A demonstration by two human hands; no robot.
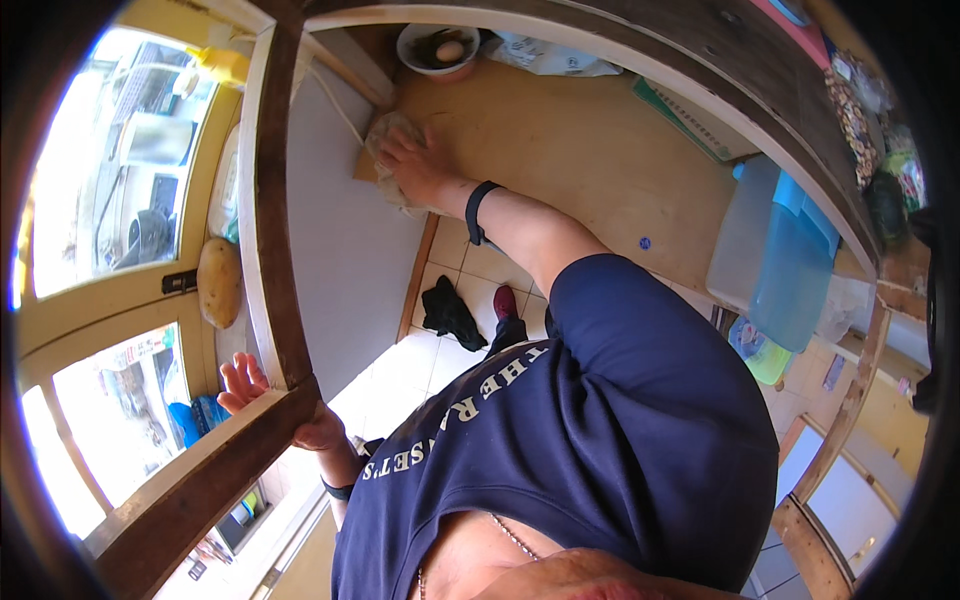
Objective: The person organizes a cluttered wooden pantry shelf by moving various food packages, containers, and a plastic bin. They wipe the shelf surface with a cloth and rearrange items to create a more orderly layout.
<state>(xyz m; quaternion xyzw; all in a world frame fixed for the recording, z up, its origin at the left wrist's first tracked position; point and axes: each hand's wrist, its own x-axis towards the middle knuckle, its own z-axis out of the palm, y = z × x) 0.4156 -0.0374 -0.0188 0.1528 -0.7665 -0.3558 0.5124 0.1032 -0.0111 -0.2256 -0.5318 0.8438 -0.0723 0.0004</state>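
Observation:
My right hand [416, 166] presses a crumpled, pale cloth [394, 191] down at the left end of a brown wooden shelf board [540, 142], beside a pale panel [345, 225]. The fingers are spread over the cloth, which hangs partly past the board's edge. At the lower left, my left hand [321, 429] is hooked around a dark wooden beam [202, 480] where it meets an upright post [279, 187]. Its fingers show beyond the beam and its thumb side on the near side; the beam hides the palm.
Behind the cloth stands a bowl [439, 69] with an egg, near a plastic bag [555, 56]. A green-and-white box [690, 120] and blue translucent containers [780, 247] are at the right. A potato [219, 283] lies by the window; a black cloth item [452, 311] lies on the tiled floor.

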